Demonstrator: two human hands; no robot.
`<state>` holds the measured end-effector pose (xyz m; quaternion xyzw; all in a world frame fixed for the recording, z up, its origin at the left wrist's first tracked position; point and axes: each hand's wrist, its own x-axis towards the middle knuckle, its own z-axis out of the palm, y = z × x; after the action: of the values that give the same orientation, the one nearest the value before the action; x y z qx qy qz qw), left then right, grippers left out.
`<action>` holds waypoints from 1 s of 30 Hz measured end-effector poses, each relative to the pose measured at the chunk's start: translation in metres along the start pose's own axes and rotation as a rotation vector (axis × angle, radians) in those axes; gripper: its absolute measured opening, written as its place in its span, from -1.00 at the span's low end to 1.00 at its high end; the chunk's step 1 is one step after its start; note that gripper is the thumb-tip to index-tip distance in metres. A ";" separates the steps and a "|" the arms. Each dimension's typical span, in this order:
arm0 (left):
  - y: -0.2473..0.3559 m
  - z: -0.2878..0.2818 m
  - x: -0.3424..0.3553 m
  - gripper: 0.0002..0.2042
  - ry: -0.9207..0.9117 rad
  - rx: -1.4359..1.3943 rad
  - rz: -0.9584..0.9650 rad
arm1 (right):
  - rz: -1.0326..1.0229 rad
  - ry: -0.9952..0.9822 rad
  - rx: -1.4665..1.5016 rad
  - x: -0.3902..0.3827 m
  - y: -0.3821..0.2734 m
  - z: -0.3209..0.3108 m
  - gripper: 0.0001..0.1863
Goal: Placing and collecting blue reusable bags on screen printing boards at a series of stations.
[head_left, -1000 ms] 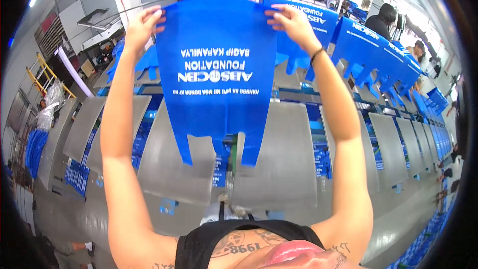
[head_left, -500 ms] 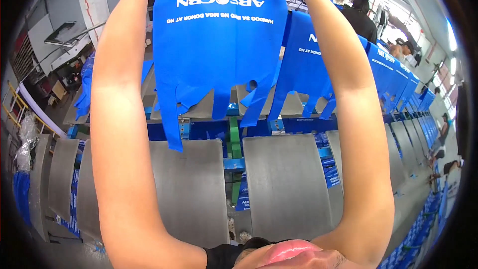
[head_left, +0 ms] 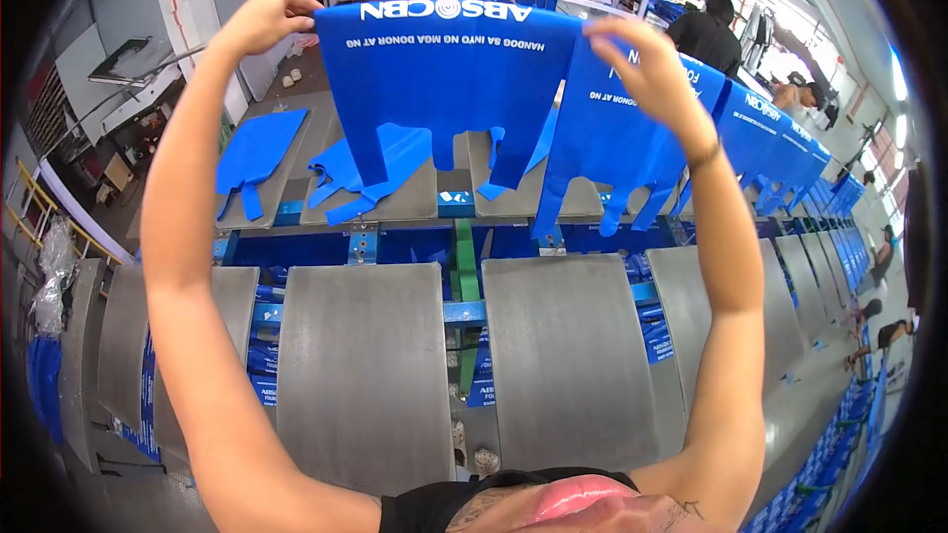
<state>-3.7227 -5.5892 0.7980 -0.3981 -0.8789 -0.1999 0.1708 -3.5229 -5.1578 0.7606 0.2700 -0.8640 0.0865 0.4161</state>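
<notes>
A blue fabric bag (head_left: pixel 449 79) with white upside-down print hangs in front of me, its top edge folded over at a line and its cut handle strips dangling. At its upper left corner, my left hand (head_left: pixel 272 20) is closed, thumb and fingers pinching the edge. My right hand (head_left: pixel 647 69) is at the upper right corner, fingers apart, its fingertips at the edge of the cloth. Directly right of it hangs a second blue bag (head_left: pixel 602 153), partly behind my right hand and forearm.
Grey flat boards (head_left: pixel 365 365) line both sides of a blue metal frame (head_left: pixel 464 312). Blue bags lie on the far boards, one flat (head_left: pixel 262 153) and one crumpled (head_left: pixel 395 163). More hanging bags (head_left: pixel 755 133) run off to the right. A person in black (head_left: pixel 706 39) stands beyond.
The bag has come down over the line, so less of its print faces me. Both hands have lowered into view. The bags on the far boards at left are now uncovered.
</notes>
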 end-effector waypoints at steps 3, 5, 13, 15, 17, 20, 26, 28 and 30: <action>0.008 0.007 -0.002 -0.78 0.058 0.020 -0.034 | 0.114 -0.085 0.118 -0.068 -0.062 -0.010 -0.82; 0.020 0.010 0.004 -0.78 0.051 0.018 -0.024 | 0.184 -0.163 0.163 -0.118 -0.089 -0.023 -0.84; 0.042 0.042 0.037 -0.78 0.022 -0.001 0.070 | 0.789 -0.172 0.202 -0.313 -0.137 -0.098 -0.86; 0.015 0.004 0.026 -0.59 0.052 0.017 0.006 | 0.870 -0.134 0.257 -0.343 -0.154 -0.107 -0.85; 0.056 0.035 0.018 -0.37 0.301 0.123 0.047 | 1.000 -0.121 0.207 -0.383 -0.170 -0.132 -0.85; 0.114 0.073 -0.036 -0.54 0.740 0.104 0.179 | 1.110 -0.104 0.262 -0.429 -0.200 -0.145 -0.85; 0.194 0.239 -0.351 -0.70 0.109 0.120 0.233 | 0.831 -0.444 0.537 -0.464 -0.259 -0.038 -0.81; 0.244 0.253 -0.478 -0.69 0.024 0.042 -0.096 | 0.582 -0.642 0.597 -0.452 -0.298 0.003 -0.81; 0.301 0.246 -0.579 -0.74 0.196 0.002 -0.590 | 0.366 -0.749 0.834 -0.430 -0.346 0.031 -0.78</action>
<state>-3.1648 -5.6532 0.3847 -0.1045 -0.9359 -0.2777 0.1898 -3.1390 -5.2897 0.3856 0.2695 -0.8777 0.3880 -0.0806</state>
